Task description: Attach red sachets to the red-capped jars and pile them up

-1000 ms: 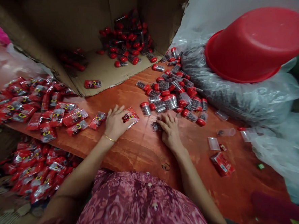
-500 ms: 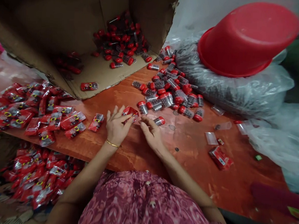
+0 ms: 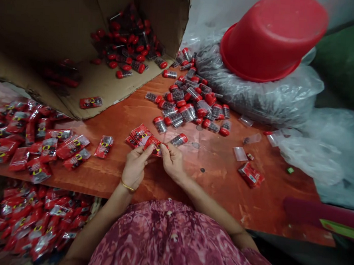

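Note:
A red printed plastic packet is pinched between both hands in front of my body. My left hand, with a gold bangle at the wrist, grips its near left side with thumb and fingers. On the opposite side, the thumb and fingers of my right hand close on the packet's right edge. More flat red packets fan out just beyond my left fingers; whether that hand holds them too, I cannot tell. Close beyond my right hand lies a clear tube with a red cap and dark beads.
Filled red-capped tubes are heaped mid-table, with others inside the cardboard box. Sealed red packets pile up at left. A red tub sits upside down on a clear bag of dark beads. Another packet lies right.
My hands have come together on a red packet; my right hand, earlier apart from it, now grips its edge. The fanned packets show more clearly. The whole view has shifted slightly.

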Demonstrator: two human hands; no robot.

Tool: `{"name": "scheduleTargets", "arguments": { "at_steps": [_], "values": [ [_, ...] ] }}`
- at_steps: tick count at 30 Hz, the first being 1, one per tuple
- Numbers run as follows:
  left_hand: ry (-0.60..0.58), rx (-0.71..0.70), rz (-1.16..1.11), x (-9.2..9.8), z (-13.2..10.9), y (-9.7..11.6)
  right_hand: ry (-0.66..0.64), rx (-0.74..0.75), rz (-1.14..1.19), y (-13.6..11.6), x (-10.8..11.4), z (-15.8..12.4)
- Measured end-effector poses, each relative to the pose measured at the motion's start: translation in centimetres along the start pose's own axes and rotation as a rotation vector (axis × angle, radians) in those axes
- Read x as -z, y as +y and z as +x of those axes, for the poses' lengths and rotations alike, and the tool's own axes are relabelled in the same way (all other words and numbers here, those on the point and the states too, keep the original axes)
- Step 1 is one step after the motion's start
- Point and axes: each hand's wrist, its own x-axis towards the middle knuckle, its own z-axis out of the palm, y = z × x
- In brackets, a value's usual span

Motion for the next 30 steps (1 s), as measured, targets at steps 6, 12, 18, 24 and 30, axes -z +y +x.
{"name": "scheduleTargets", "arguments": {
  "at_steps": [6, 12, 18, 24, 30],
  "values": [
    [0.092, 0.049, -0.171, -0.5, 0.9, 0.1, 0.019, -0.001, -0.395, 1.1, 2.0, 1.4],
    [0.041, 0.083, -0.252, -0.9, 1.4, 0.4, -0.01, -0.049, -0.9, 3.0, 4.7, 1.0],
    [-0.045, 0.118, -0.226, -1.6, 1.3, 0.1, 0.026, 0.071, -0.756, 4.3, 6.1, -1.4],
    [-0.067, 0.103, -0.165, -1.5, 1.3, 0.1, 0.034, -0.058, -0.75, 5.0, 6.2, -1.0],
    [-0.036, 0.071, -0.145, -0.9, 1.5, 0.5, 0.002, -0.145, -0.048, 2.3, 8.4, -2.8]
  ]
}}
